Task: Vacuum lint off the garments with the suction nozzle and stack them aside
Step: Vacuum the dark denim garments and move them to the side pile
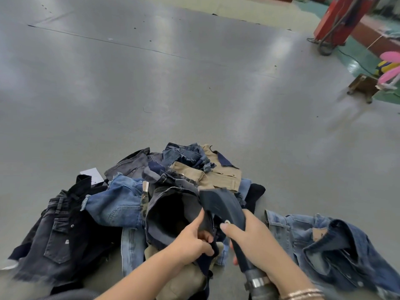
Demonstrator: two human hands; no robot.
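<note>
My left hand [194, 239] pinches the dark denim garment [173, 213] and my right hand [257, 241] grips the black plastic suction nozzle [223, 206] at lower centre; loose cloth may get sucked in.

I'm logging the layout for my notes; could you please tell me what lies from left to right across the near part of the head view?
Black denim shorts → light blue denim shorts → left hand gripping a dark garment → right hand holding the suction nozzle → blue denim jacket.

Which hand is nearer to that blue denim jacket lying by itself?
Right. The right hand, gripping the suction nozzle, sits just beside the denim jacket; the left hand, pinching a dark garment, is farther off.
</note>
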